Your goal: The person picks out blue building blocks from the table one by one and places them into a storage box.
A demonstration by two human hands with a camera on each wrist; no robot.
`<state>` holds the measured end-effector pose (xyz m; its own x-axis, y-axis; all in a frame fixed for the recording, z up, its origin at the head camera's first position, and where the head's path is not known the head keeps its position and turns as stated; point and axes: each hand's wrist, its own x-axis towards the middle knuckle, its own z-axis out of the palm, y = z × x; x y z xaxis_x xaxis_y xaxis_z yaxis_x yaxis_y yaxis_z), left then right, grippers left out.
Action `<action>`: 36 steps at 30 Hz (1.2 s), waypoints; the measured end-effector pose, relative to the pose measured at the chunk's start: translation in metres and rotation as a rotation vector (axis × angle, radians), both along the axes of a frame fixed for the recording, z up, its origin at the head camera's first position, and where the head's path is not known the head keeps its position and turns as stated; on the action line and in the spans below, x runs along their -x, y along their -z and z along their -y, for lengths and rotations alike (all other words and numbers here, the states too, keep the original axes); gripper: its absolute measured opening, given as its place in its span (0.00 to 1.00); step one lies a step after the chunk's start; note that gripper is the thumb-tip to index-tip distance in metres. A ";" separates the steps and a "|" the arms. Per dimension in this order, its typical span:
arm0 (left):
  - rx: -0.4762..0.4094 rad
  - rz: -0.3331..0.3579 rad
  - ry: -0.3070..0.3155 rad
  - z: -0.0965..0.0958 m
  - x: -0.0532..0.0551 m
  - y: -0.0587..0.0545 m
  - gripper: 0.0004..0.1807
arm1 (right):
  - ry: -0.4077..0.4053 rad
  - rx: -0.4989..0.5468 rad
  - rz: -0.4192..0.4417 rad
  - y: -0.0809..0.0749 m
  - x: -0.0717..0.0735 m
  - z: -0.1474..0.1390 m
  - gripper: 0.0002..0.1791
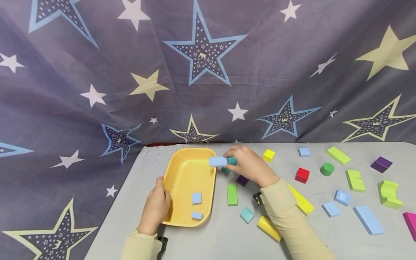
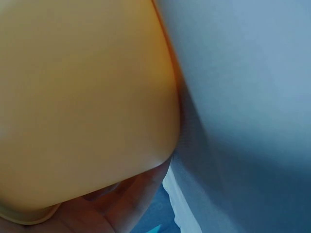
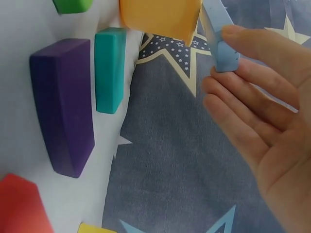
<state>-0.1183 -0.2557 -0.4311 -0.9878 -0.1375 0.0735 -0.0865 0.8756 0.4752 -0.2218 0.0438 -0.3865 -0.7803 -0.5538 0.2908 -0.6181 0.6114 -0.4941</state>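
A yellow plastic tray stands on the left of the table, two small light blue blocks lying in its near part. My left hand grips its left rim, thumb over the edge; in the left wrist view the fingers lie against the outer wall of the tray. Between thumb and fingertips my right hand pinches a light blue rectangular block, raised over the tray's right rim. The right wrist view shows the thumb on one face of this block and fingers behind it.
Right of the tray lie a teal block, a purple block and a green block. A yellow cylinder, a red cube and several other coloured blocks spread rightward. A star-patterned curtain hangs behind the table.
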 end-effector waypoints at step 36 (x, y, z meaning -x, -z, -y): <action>0.000 0.009 -0.012 0.000 0.000 -0.001 0.23 | -0.124 -0.056 -0.130 0.011 -0.013 0.036 0.14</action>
